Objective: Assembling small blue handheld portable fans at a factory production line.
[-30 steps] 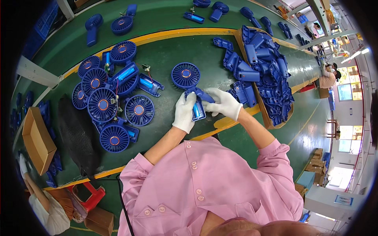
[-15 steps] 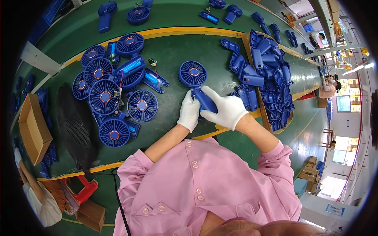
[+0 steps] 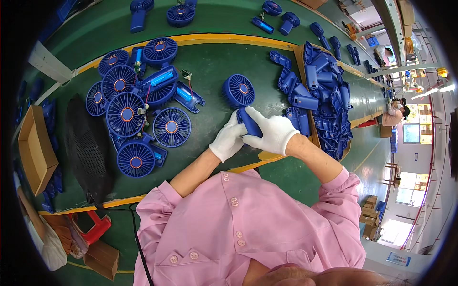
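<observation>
A blue handheld fan (image 3: 239, 90) with an orange ring at its hub is held upright over the table, its head pointing away from me. Both hands wear white gloves. My left hand (image 3: 229, 136) closes round the left side of the fan's handle (image 3: 249, 122). My right hand (image 3: 273, 129) grips the same handle from the right, thumb low and fingers near the neck. To the left lies a pile of fans (image 3: 127, 114), some with open handles showing blue batteries and wires. Loose blue handle shells (image 3: 302, 98) lie right of my hands.
A cardboard tray (image 3: 305, 86) heaped with blue shells stands at the right. Farther left are a black mesh bag (image 3: 86, 148) and an open cardboard box (image 3: 36, 152). More fans sit on the green belt (image 3: 214, 21) beyond the yellow edge. Another person's arm (image 3: 31, 212) shows at lower left.
The fan's head has tilted and shifted slightly right. My left hand has turned and wrapped farther round the handle; my right hand keeps its hold.
</observation>
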The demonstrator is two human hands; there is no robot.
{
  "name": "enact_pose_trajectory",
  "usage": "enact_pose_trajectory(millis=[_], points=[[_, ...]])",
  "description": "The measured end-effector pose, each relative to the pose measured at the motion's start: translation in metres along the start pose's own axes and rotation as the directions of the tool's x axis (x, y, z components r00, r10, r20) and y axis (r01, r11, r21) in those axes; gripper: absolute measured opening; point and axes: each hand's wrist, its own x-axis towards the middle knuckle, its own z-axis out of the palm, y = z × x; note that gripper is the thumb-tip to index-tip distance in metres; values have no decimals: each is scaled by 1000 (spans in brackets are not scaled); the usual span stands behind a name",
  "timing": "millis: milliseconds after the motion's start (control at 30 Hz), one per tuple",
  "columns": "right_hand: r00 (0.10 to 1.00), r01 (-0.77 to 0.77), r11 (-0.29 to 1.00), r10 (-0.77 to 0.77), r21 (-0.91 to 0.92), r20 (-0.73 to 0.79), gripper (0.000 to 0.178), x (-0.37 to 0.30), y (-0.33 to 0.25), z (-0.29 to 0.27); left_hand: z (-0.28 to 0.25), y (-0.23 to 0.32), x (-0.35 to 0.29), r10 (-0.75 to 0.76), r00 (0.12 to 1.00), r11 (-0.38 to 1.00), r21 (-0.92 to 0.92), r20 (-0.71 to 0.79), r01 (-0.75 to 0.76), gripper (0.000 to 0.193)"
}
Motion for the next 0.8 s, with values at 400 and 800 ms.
enact_pose_trajectory(millis=[400, 800], points=[[978, 84, 987, -107, -135, -177, 87, -6, 9, 42, 0, -2, -3, -64, 998, 998, -13, 12, 64, 48], [966, 163, 972, -122, 169, -226, 89, -12, 28, 54, 1, -20, -4, 187, 967, 595, 803, -172, 28, 82]])
